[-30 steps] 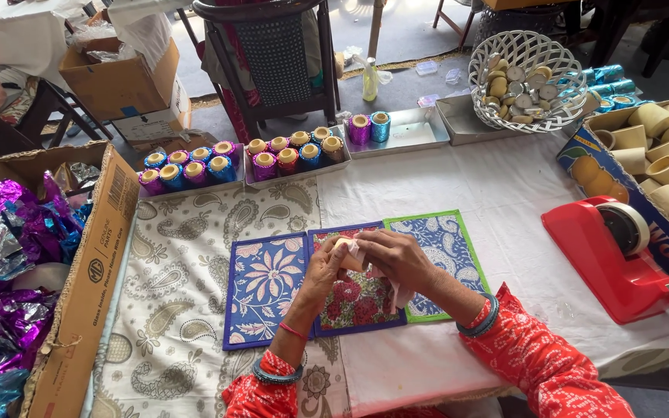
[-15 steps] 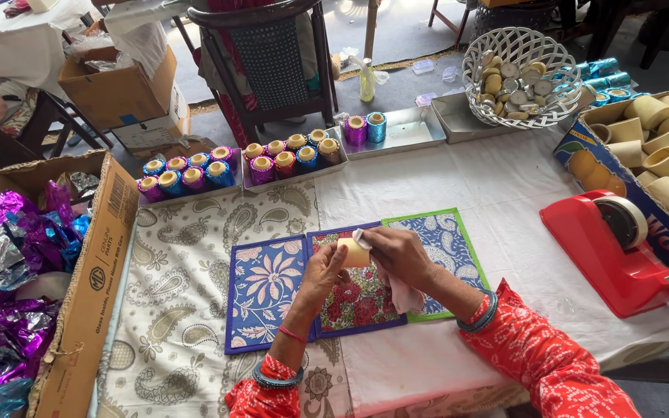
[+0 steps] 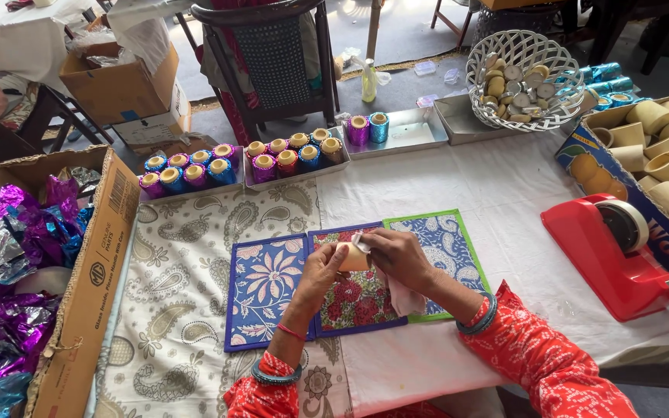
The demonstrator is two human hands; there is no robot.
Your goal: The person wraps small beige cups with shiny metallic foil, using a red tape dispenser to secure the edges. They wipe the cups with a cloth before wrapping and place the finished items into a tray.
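Observation:
My left hand [image 3: 320, 272] and my right hand [image 3: 396, 255] meet over the middle of three patterned cloth mats [image 3: 265, 290]. Between them they hold a small beige cylinder [image 3: 354, 258], the left from the left side, the right from the right. A pale cloth or paper [image 3: 404, 294] hangs under my right palm. Both forearms wear red patterned sleeves and bangles.
A red tape dispenser [image 3: 617, 255] stands at the right. Trays of foil-wrapped cylinders [image 3: 284, 155] line the far side. A white basket [image 3: 524, 77] sits far right, a box of bare beige cylinders [image 3: 660, 147] beside it. A cardboard box of purple foil [image 3: 9, 263] is left.
The cylinder has shifted slightly in my hands, now held lower and sideways between them. The camera view has moved a little; the rest of the table is unchanged.

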